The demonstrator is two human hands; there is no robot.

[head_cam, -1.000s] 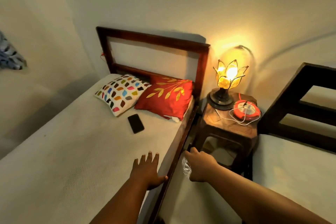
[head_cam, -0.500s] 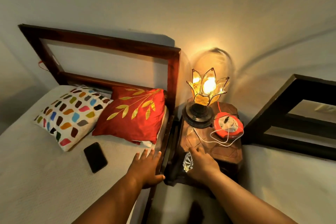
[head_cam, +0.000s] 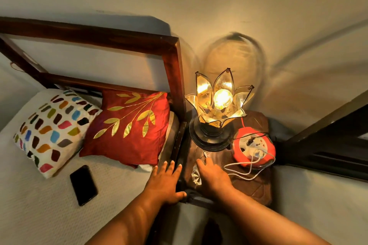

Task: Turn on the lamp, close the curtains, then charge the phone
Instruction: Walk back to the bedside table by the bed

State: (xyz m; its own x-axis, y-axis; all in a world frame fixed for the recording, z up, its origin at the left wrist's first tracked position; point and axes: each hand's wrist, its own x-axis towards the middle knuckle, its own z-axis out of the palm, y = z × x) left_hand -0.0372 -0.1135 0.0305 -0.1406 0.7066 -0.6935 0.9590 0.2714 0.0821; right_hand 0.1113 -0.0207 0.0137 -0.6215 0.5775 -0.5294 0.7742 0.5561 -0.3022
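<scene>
The left hand (head_cam: pixel 166 180) is closest to us. It lies flat on the edge of the bed (head_cam: pixel 39 215), with its fingers straight and a little spread. Its thumb hooks over the dark wooden side rail. It holds nothing.

Just to its right is the right hand (head_cam: pixel 212 175), resting on the small wooden table (head_cam: pixel 256 187). Its fingers reach forward toward a small switch on a thin cord in front of the lamp base. I cannot tell if the fingers pinch it or only touch it. A small clear crinkly thing (head_cam: pixel 196 175) sits just left of this hand, on the table.

The phone (head_cam: pixel 83 185) lies on the bed, to the left of the left hand and well apart from the right hand. Its long side points away from us and leans a bit left. The left hand is the nearer one, so I think it should pick the phone up.

The white charger cable (head_cam: pixel 244 172) loops on the table just to the right of the right hand. It runs up to the round orange socket reel (head_cam: pixel 254 151), which is ahead of that hand and to the right. So that hand is better placed for the cable, and the phone must come over to it.

Farther ahead of the right hand is the lamp (head_cam: pixel 219 105), shaped like a flower. It is glowing, so that step looks done. A red pillow (head_cam: pixel 129 127) and a spotted pillow (head_cam: pixel 49 129) lie ahead of the left hand.

No curtains show here. I see no words or brand names.
</scene>
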